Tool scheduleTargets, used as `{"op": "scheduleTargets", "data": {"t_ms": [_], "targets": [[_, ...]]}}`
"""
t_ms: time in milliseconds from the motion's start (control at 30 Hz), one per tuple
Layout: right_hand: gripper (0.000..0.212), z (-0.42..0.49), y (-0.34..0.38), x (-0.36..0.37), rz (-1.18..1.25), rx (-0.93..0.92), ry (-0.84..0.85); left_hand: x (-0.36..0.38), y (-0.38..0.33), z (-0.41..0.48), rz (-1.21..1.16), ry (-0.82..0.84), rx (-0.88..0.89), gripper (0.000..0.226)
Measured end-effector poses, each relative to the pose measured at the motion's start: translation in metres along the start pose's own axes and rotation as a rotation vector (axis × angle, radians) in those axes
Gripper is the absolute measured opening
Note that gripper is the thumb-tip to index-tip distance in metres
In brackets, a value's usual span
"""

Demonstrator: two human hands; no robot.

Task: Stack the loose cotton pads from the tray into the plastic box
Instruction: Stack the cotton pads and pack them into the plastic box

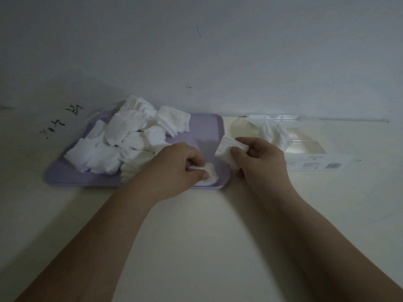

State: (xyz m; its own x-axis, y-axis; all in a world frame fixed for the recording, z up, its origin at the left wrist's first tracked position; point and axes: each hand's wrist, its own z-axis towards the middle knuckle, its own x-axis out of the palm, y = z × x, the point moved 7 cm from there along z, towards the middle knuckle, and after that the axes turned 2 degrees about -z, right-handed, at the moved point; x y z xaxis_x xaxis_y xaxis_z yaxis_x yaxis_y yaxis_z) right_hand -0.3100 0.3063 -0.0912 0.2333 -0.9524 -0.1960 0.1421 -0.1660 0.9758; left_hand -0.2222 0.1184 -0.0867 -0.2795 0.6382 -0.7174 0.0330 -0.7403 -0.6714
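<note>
- left hand (178,168) over the near-right corner of the lilac tray (202,131); thumb and curled fingers pinch one cotton pad (211,175). The pad looks to be touching the tray floor; can't tell if it's lifted.
- right hand (259,158) sits just right of the tray, between the tray and the plastic box (305,147). Fingers curled, thumb clamped on a small stack of pads (226,149); the stack is tilted, edges roughly squared.
- pile of loose pads (122,138) heaped messily across the left and back of the tray. Plenty left, so the task reads as far from done.
- plastic box is clear and lies to the right by the wall (218,51), near the tray's right edge; touching or not, can't tell. Some boxed pads (275,133) already inside, slumped rather than neat.
- step in hand, my read: the single pad goes onto the held stack.
- doing it well:
  - lift the pad by one edge and keep it flat, no crumpling.
  - check it's only one; pads this soft likely cling together.
  - match corners to the stack before letting go.
  - ease the right thumb only enough to slip the pad under, or the stack fans out.
  - light pressure; a hard pinch probably dents them.
  - once the stack is thick enough, seat it square in the box beside the slumped ones.
- rest: cream tabletop (196,236), dark scribbles (61,123) left of the tray, dim light.
</note>
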Motion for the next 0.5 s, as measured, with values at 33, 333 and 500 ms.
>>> {"op": "scheduleTargets", "data": {"t_ms": [33,333,500], "targets": [[0.02,0.0,0.0,-0.001,-0.003,0.0,-0.002,0.0,0.002,0.001,0.012,0.015,-0.027,0.017],[0.02,-0.001,0.0,-0.003,0.03,0.023,-0.011,-0.014,-0.001,-0.005,-0.115,-0.097,-0.03,0.015],[0.021,-0.003,0.001,-0.001,0.056,0.047,0.025,0.0,0.011,-0.004,-0.135,0.016,-0.1,0.018]]}}
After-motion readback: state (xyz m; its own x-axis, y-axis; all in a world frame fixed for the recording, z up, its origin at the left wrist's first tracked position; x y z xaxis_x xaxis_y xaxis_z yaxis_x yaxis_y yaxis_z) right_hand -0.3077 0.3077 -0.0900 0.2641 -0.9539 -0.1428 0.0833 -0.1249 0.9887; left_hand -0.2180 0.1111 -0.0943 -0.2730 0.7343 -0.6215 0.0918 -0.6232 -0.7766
